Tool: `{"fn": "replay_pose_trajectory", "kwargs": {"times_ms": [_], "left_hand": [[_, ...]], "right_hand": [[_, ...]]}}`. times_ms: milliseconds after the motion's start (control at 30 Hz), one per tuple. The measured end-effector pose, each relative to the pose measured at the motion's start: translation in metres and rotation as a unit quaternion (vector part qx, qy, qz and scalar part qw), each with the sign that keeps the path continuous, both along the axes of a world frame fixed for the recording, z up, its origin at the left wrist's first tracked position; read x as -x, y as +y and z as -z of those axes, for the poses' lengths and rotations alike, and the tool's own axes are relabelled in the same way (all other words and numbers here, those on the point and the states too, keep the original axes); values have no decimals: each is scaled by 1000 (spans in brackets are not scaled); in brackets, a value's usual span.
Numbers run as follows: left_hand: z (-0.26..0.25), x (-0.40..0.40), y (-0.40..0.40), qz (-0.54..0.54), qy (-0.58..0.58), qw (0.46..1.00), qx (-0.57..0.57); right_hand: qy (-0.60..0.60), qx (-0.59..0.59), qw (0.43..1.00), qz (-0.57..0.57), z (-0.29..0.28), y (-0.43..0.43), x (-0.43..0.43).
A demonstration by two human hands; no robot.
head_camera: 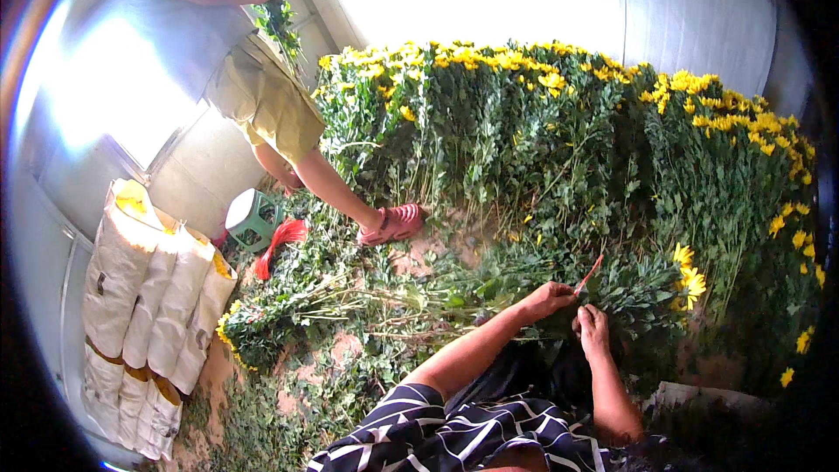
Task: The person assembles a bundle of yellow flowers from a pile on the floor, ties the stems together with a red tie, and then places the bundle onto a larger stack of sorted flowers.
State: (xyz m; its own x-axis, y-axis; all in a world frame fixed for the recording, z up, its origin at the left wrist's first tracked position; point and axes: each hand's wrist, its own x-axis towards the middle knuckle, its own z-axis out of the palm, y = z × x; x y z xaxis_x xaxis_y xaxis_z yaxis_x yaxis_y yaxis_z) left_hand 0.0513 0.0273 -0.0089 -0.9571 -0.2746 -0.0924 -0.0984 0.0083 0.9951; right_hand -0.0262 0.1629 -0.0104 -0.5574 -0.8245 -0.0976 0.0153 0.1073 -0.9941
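Before me lies a bunch of yellow chrysanthemums, its blooms pointing right and its cut stems reaching left. My left hand is at the bunch, fingers closed on a thin red tie that sticks up from between the hands. Just right of it and lower, my right hand has its fingers pinched together beside the stems; what lies between these fingers is too small to tell. Another bunch of yellow chrysanthemums rests on the ground to the left.
Upright chrysanthemums stand along the wall. A co-worker in pink clogs holds a leafy bunch at upper left. Near them are a green plastic stool, a bundle of red ties and stacked white wrapped bundles. Leaves litter the ground.
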Motion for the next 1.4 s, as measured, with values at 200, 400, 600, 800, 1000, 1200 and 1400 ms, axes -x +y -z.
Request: {"fn": "replay_pose_trajectory", "kwargs": {"times_ms": [200, 400, 600, 800, 1000, 1200, 1400], "left_hand": [[18, 11, 12, -13, 21, 998, 60], [7, 5, -1, 70, 39, 986, 147], [22, 4, -5, 16, -54, 997, 56], [30, 3, -16, 82, 33, 993, 78], [27, -4, -16, 71, 18, 996, 46], [33, 1, -12, 19, 72, 997, 9], [-3, 4, 17, -101, -4, 887, 450]], "right_hand": [[332, 85, 939, -6, -39, -12, 12], [549, 5, 836, 17, -36, -57, 26], [462, -66, 882, 63, -29, -33, 17], [362, -153, 918, -52, -35, -19, 16], [360, -232, 887, -172, -42, -28, 24], [384, -254, 869, -184, -33, -34, 30], [345, -297, 876, -163, -24, -35, 37]]}}
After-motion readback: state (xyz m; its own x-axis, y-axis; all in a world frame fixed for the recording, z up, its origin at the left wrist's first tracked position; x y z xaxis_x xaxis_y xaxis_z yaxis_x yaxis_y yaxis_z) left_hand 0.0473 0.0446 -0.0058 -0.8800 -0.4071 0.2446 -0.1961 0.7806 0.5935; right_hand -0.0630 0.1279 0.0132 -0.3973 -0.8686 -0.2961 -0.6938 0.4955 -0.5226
